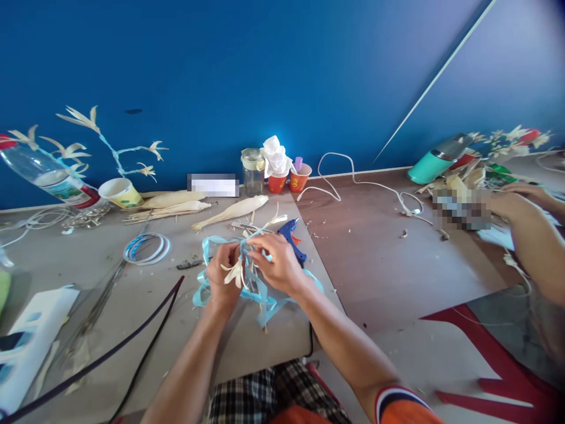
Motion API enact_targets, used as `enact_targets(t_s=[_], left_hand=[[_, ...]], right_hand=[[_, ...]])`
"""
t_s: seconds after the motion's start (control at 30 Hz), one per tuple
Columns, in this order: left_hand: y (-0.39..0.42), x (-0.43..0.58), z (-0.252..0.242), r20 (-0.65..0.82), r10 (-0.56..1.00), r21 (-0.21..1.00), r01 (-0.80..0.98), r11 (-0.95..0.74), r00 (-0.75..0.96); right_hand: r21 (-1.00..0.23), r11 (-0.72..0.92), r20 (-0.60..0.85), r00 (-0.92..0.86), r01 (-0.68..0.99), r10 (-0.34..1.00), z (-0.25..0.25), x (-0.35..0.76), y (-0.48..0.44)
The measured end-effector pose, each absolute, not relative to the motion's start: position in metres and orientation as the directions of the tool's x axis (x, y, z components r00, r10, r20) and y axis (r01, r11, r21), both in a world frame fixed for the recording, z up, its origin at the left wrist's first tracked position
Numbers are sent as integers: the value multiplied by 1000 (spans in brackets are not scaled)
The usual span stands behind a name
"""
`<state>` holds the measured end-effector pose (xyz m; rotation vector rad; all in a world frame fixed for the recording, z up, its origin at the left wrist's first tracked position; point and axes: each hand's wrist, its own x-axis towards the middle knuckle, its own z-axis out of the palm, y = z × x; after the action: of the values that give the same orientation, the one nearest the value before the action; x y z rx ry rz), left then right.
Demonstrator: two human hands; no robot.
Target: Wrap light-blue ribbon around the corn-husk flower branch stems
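Near the table's front edge my left hand has its fingers closed around a thin stem wrapped in light blue ribbon. A pale husk flower hangs from this stem between my hands. The fingers of my right hand pinch the blue ribbon at the stem's upper part. Loops of loose light blue ribbon lie under and around both hands. Just behind my right hand, a blue glue gun rests on the table.
Dried husks, a glass jar and red paper cups stand or lie behind. At left are tape rolls, wires, a power strip and a flower branch in a cup. Another person's arm works at right.
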<state>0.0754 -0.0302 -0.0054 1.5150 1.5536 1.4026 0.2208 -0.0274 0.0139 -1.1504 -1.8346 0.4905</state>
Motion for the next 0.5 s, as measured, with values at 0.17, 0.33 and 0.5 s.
enact_targets(t_s=[0.17, 0.33, 0.5], left_hand=[[-32, 73, -6, 340, 931, 848, 470, -243, -133], [-29, 81, -5, 316, 929, 805, 573, -156, -191], [-29, 84, -6, 286, 938, 798, 591, -120, -197]], right_hand=[[-515, 667, 573, -362, 538, 735, 13, 210, -32], [-819, 489, 501, -43, 300, 864, 3, 211, -27], [-974, 214, 223, 128, 78, 966, 3, 209, -24]])
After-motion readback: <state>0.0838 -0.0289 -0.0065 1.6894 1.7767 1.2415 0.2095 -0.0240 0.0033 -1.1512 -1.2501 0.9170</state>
